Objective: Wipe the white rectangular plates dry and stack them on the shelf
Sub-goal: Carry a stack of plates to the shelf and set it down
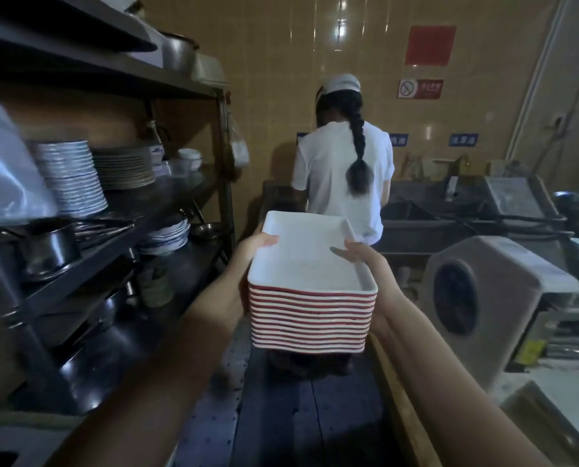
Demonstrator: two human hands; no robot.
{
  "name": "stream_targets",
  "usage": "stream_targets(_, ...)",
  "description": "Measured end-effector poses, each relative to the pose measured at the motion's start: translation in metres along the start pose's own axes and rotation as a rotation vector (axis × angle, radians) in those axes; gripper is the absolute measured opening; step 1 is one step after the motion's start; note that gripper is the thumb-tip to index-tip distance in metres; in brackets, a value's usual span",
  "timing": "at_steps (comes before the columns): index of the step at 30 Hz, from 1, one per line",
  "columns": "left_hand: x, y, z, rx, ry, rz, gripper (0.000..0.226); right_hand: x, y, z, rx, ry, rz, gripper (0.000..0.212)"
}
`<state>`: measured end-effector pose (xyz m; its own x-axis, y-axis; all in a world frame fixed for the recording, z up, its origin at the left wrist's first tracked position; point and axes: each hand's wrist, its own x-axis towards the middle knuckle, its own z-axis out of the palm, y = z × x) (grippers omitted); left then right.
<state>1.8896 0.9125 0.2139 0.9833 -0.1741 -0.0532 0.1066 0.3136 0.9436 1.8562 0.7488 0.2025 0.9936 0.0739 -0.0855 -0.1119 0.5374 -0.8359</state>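
The fingers of both hands are hidden behind the sides of the stack of white rectangular plates (311,318); only the thumbs and the backs of the hands show. What lies under the stack on the floor (298,416) is dark and hard to make out. The shelf (180,193) on the left is blurred at its near end and cut off by the picture's edge.

The left hand (256,246) grips the stack's left side, thumb hooked over the top plate's rim. The right hand (365,261) grips the right side, thumb over the rim as well. The stack sits level in the air above the aisle, carried by the hands alone, just beside the shelf's front edge and not on it. Red edges stripe its near side.

The shelf's middle tier carries round plates (72,176) near its left end, with a bare dark stretch toward its right end; dark pots (52,247) stand on the tier below. The wall (281,62) is tiled tan and bears a red sign (429,45). Another person (343,176) in a white top stands back turned at the aisle's far end, beside a sink (416,214). A grey machine (483,298) stands on the right.

The aisle is narrow, running between the shelf's front edge and the machine, and the other person fills its far end
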Motion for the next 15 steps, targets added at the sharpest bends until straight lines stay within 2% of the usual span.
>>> stream_targets(4, 0.053, -0.002, 0.003, 0.000, 0.018, 0.054, 0.023, 0.061, -0.020, -0.011, -0.037, -0.020, 0.000, 0.022)
stream_targets(9, 0.119, 0.004, 0.001, 0.041, 0.219, 0.065, 0.021, 0.126, -0.031, -0.018, -0.023, -0.103, 0.079, 0.024)
stream_targets(12, 0.155, 0.005, -0.007, 0.144, 0.372, 0.200, 0.018, 0.162, -0.035, -0.015, -0.014, -0.148, 0.118, 0.025)
stream_targets(14, 0.179, 0.007, -0.020, 0.120, 0.325, 0.208, 0.025, 0.189, -0.035, -0.012, -0.005, -0.167, 0.125, 0.025)
stream_targets(15, 0.186, 0.013, -0.023, 0.056, 0.273, 0.157, 0.026, 0.204, -0.034, -0.012, -0.003, -0.172, 0.120, 0.026)
